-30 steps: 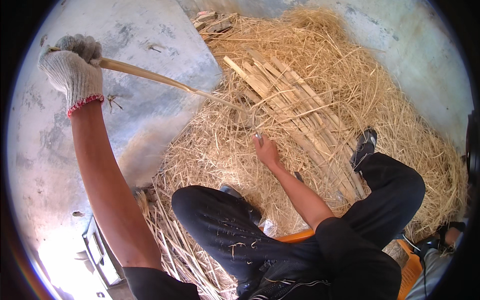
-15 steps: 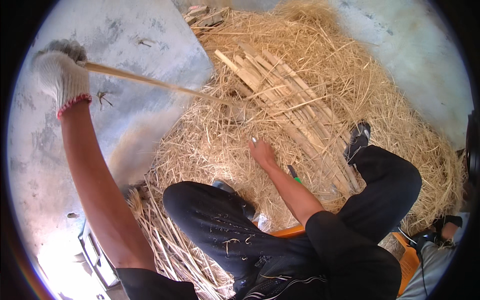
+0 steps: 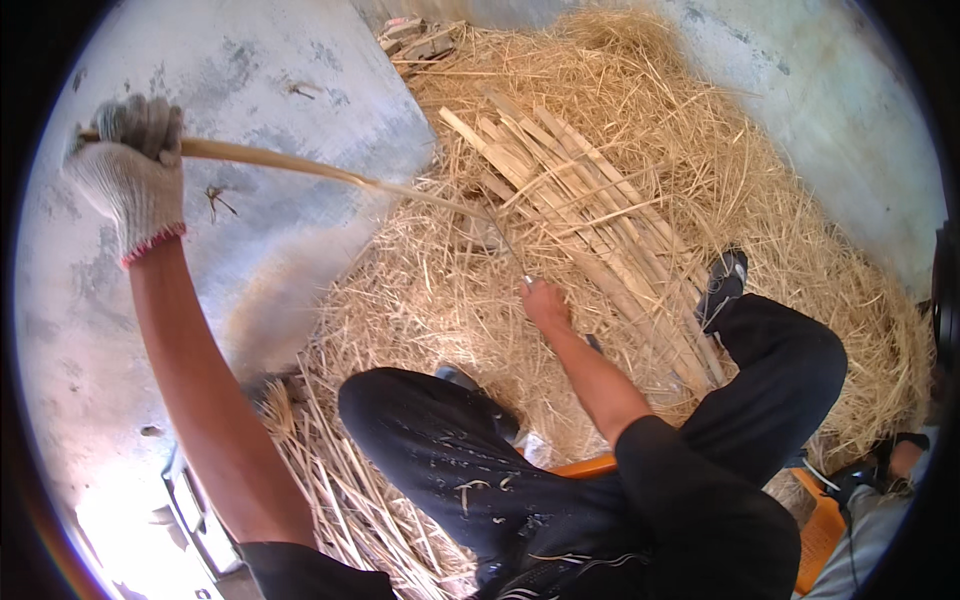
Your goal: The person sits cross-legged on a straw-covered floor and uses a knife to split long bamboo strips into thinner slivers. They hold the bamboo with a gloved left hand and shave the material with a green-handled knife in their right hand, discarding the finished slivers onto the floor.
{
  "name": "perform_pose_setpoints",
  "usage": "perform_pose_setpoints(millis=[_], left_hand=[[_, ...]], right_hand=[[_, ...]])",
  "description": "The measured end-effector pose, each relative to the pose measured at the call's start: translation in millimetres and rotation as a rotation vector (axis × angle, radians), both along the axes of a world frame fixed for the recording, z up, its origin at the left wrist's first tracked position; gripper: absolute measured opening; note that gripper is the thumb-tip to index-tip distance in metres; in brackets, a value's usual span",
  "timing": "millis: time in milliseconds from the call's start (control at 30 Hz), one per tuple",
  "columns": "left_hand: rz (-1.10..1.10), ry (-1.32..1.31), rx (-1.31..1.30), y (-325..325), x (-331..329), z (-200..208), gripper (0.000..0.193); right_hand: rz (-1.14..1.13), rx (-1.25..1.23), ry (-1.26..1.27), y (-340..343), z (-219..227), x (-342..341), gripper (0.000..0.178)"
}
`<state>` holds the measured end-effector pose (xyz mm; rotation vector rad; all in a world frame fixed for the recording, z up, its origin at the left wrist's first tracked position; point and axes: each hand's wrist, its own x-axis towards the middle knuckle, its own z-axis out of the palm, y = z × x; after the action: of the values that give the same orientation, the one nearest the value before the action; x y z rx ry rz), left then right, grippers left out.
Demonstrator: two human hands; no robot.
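My left hand (image 3: 132, 170), in a white knitted glove with a red-edged cuff, is closed around one end of a long pale bamboo strip (image 3: 280, 158) at the upper left. The strip bends slightly and runs down to the right over the shavings. Low in the middle, my bare right hand (image 3: 547, 305) is closed on a thin-bladed knife (image 3: 508, 245); its blade reaches up to the strip's far end. Most of its handle is hidden in my fingers. A small dark piece (image 3: 594, 343) shows beside my right forearm; whether it belongs to the knife I cannot tell.
Split bamboo strips (image 3: 590, 210) lie on a broad heap of shavings (image 3: 800, 270). More thin strips (image 3: 350, 490) lie by my left knee. I sit on an orange seat (image 3: 585, 466), near a pale wall (image 3: 850, 120). Another person's leg (image 3: 880, 530) is at the lower right.
My right hand has shifted slightly right and up, and the blade now shows clearly. The gloved hand has turned and sits slightly lower, and the strip bends more.
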<state>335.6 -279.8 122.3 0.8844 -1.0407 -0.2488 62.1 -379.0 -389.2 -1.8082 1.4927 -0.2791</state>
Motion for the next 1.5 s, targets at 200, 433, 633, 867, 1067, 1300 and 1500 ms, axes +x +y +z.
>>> perform_pose_setpoints(millis=[200, 433, 633, 867, 1067, 1300, 1500], left_hand=[[-0.200, -0.083, 0.027, 15.9, 22.3, 10.5, 0.034], [-0.266, -0.078, 0.090, 7.1, -1.9, 23.5, 0.037], [0.176, 0.084, 0.002, -12.2, -69.8, 8.7, 0.038], [-0.222, -0.038, 0.127, -4.0, -29.3, 22.0, 0.041], [0.230, 0.115, 0.001, -12.3, -80.1, 9.9, 0.041], [-0.475, -0.158, 0.153, -8.0, -8.1, 22.5, 0.039], [0.155, 0.013, -0.016, -29.8, -92.9, 8.4, 0.044]], right_hand=[[0.033, 0.190, -0.269, 8.3, 64.0, 20.7, 0.051], [0.043, 0.153, -0.105, 4.7, 33.7, 28.2, 0.050], [0.031, 0.142, -0.068, -2.0, 51.2, 13.8, 0.052], [0.067, 0.173, -0.114, -6.2, 18.9, 31.6, 0.052], [-0.048, 0.083, -0.278, 10.9, 31.6, 32.6, 0.054], [0.069, 0.221, -0.382, -3.6, 88.2, 66.4, 0.053], [0.098, -0.079, -0.455, 18.0, 109.5, 62.7, 0.049]])
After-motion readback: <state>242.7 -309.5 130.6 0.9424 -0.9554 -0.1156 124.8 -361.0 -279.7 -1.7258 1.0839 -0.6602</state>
